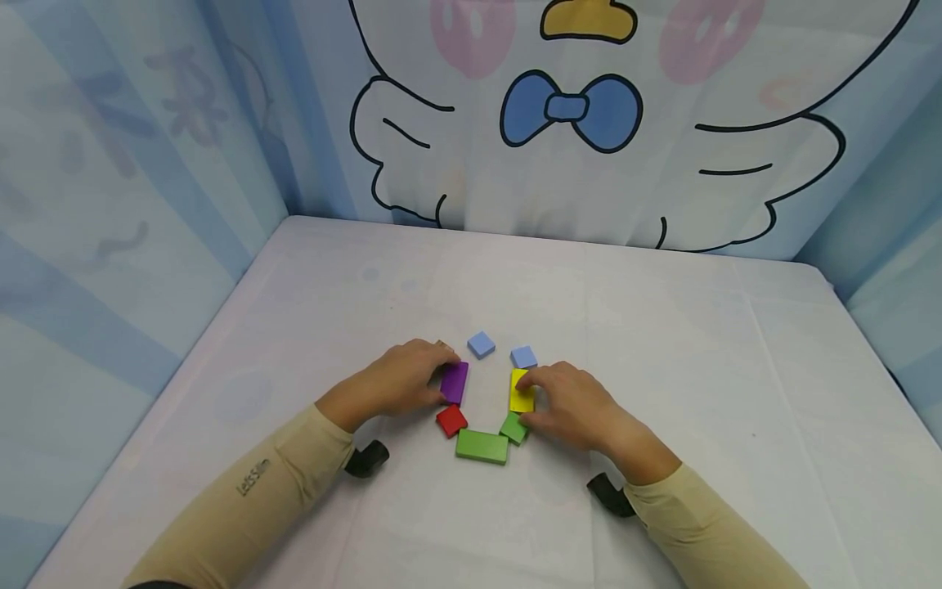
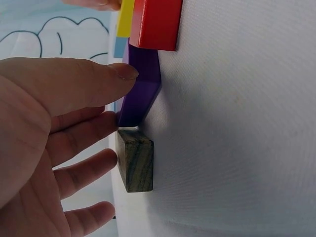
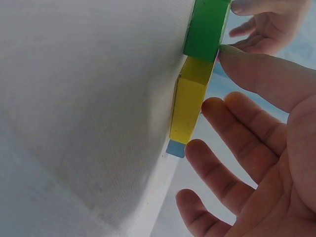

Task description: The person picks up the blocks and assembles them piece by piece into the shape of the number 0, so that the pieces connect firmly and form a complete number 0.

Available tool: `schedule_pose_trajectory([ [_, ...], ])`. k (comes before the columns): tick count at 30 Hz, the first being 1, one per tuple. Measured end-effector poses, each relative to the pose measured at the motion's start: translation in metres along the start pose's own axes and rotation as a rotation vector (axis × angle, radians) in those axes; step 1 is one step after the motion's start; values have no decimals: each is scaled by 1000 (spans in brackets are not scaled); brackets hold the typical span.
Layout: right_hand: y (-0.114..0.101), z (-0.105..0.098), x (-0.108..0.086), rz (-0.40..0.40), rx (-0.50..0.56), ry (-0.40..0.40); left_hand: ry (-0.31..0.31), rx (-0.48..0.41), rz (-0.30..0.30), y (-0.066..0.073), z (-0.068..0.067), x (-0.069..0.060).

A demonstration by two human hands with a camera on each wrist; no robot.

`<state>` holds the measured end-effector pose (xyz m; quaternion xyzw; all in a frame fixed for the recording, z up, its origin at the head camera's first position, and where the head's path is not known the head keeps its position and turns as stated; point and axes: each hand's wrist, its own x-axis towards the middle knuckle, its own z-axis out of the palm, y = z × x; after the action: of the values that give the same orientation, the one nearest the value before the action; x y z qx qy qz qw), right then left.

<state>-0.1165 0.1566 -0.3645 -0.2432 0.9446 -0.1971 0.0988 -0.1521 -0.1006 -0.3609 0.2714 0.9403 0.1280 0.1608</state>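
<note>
My left hand point(image 1: 405, 378) pinches a purple rectangular block point(image 1: 455, 381) lengthwise, thumb at its near end and index finger at its far end. A streaked grey-brown block point(image 2: 137, 160) lies beside its other fingertips in the left wrist view, mostly hidden by the hand in the head view. A red block point(image 1: 451, 421) sits at the purple block's near end. On the other side, my right hand point(image 1: 577, 405) rests its index finger on a yellow rectangular block point(image 1: 519, 398). Its thumb touches a small green block point(image 1: 513, 429) at the yellow one's near end.
A long green block point(image 1: 482, 447) closes the near side of the ring of blocks. Two light blue blocks, one on the left point(image 1: 482, 344) and one on the right point(image 1: 523, 357), lie at the far side. The white-covered table point(image 1: 662, 327) meets printed curtains behind and at both sides.
</note>
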Motion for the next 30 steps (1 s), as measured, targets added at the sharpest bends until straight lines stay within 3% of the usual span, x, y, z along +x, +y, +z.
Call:
schedule_pose_trajectory([
  [21, -1, -1, -1, 2, -1, -1, 4, -24, -1, 1, -3, -1],
  [30, -1, -2, -1, 9, -3, -3, 41, -41, -3, 3, -7, 3],
])
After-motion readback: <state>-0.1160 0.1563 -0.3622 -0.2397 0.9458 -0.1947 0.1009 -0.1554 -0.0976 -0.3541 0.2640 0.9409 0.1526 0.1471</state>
